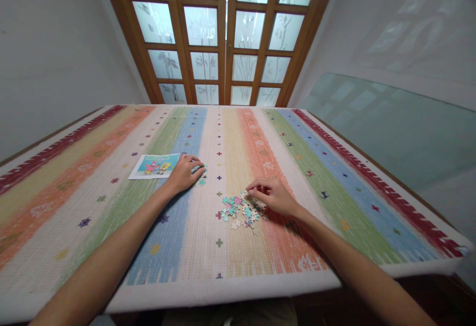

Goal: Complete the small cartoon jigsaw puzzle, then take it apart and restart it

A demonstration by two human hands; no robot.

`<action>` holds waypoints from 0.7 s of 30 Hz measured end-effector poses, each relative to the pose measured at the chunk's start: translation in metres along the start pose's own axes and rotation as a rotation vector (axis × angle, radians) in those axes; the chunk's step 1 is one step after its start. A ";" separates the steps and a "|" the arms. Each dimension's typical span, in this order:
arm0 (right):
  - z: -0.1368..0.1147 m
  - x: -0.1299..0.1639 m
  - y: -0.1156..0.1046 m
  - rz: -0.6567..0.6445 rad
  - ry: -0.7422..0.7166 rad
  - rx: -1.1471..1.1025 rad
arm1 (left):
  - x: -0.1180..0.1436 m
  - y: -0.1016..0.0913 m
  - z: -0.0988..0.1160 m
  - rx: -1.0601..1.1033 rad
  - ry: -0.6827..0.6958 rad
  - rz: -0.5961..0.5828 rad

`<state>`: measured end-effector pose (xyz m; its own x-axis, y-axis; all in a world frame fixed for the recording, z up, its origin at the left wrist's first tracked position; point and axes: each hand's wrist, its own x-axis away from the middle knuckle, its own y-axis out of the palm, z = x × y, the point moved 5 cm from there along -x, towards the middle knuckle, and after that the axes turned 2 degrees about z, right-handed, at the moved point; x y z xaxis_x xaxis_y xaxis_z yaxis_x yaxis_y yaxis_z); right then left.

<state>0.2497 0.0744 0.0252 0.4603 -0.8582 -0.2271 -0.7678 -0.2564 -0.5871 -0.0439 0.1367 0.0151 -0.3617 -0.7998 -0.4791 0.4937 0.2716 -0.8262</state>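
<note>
The right hand [273, 197] has its fingers [256, 187] pinched narrow on the far edge of the loose puzzle pieces [241, 211], a small pastel scatter on the striped worktop [334, 192]. Left of that scatter, the left hand [185, 172] lies curled over a few pieces [202, 181], beside the picture card [154, 165].
</note>
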 end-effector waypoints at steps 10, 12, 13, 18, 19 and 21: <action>-0.007 0.001 0.008 -0.087 -0.122 0.157 | 0.000 -0.005 0.028 0.116 0.067 0.053; -0.007 0.002 0.011 -0.097 -0.127 0.194 | 0.003 -0.004 0.048 0.164 0.126 0.034; -0.007 0.003 0.012 -0.100 -0.127 0.201 | 0.005 -0.002 0.059 0.193 0.162 0.008; -0.007 0.003 0.012 -0.113 -0.139 0.206 | 0.016 0.005 0.106 0.294 0.262 -0.107; -0.008 0.003 0.011 -0.109 -0.145 0.210 | 0.017 0.006 0.112 0.313 0.272 -0.128; -0.008 0.002 0.010 -0.085 -0.159 0.223 | 0.020 0.008 0.120 0.340 0.285 -0.162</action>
<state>0.2393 0.0664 0.0251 0.5965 -0.7527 -0.2786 -0.6146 -0.2051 -0.7617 0.0475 0.0586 0.0339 -0.6343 -0.6258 -0.4539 0.6271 -0.0732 -0.7755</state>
